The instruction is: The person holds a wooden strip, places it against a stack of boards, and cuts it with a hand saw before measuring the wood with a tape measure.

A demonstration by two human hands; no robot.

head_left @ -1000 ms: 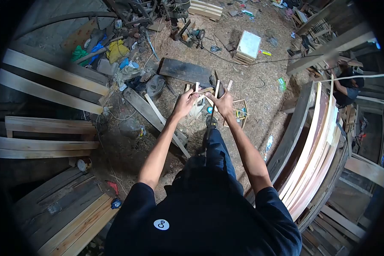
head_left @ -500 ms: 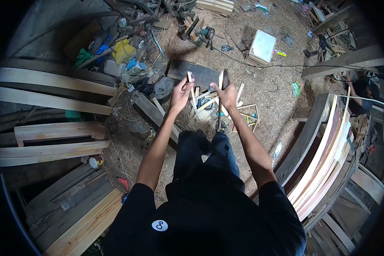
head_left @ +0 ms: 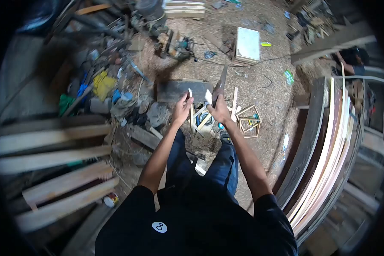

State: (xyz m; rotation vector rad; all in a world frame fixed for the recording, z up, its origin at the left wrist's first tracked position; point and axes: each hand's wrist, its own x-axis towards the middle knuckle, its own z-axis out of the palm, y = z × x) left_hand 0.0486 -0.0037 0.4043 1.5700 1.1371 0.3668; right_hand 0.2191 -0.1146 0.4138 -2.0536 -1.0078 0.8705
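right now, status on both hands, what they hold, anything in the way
Left hand: small wood piece. Right hand: long dark tool, white-faced piece beside it. Possibly in the way: loose strips, dark board on ground.

Yellow material [head_left: 102, 85], green wrapper [head_left: 289, 77], tin [head_left: 111, 200]

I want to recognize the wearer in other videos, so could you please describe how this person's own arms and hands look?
The left hand and right hand wear no gloves. The forearms are uncovered, with no watch or bracelet visible. Short, black sleeves belong to a black shirt, marked with a white disc bearing a dark symbol.
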